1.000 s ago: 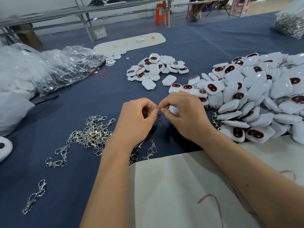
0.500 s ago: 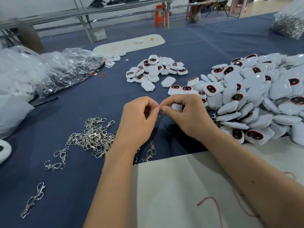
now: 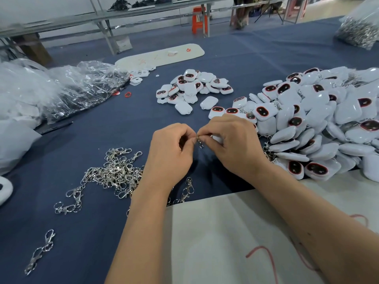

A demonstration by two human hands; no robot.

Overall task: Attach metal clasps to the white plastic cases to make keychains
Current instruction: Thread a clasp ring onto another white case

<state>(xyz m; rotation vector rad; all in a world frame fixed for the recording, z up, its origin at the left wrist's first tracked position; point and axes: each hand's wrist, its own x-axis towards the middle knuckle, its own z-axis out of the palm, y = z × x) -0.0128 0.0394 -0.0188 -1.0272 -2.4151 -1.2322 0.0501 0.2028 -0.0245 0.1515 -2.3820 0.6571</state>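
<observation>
left hand (image 3: 171,155): fingers pinching clasp (image 3: 200,142)
right hand (image 3: 232,142): fingers gripping case (image 3: 217,138), meeting left fingertips
clasps (image 3: 114,174): lying left of fingers
cases (image 3: 320,124): piling right of fingers

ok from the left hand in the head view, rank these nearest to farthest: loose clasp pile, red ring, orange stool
1. The loose clasp pile lies just to the left of the left hand, on the blue cloth.
2. The red ring lies farther up the table, beside the clear plastic bag.
3. The orange stool stands beyond the table's far edge.
</observation>
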